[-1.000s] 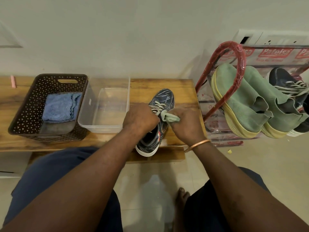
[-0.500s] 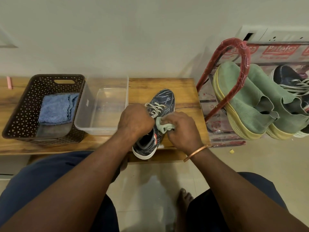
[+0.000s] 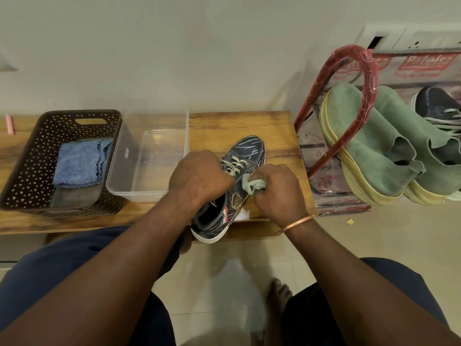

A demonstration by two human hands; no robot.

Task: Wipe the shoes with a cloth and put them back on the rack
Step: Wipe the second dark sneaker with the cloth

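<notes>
Left hand [image 3: 199, 177] curled over the laced upper of the sneaker [image 3: 249, 151], I held it on the wooden bench [image 3: 237, 123], toe toward the wall and heel hanging past the near edge. My right hand [image 3: 278, 193] was closed on a bunched pale-green cloth [image 3: 252, 184], pressing it against the shoe's side just beside the laces.

At the bench's right end stood the red-framed rack [image 3: 366, 71], carrying a pair of green knit shoes [image 3: 361, 136] with yellowish soles and, beyond them, a dark laced shoe [image 3: 436, 103]. A brown perforated basket [image 3: 25, 171] sat at the bench's left, touching a clear plastic tub [image 3: 124, 158] beside it.

The sneaker was dark denim blue, streaked with thin white scratch-like lines, with off-white laces, a white sole, a gold badge on its side and a red-and-white stripe near the collar. A folded blue towel [image 3: 79, 163] lay in the basket. A copper bangle [image 3: 296, 222] circled my right wrist.
</notes>
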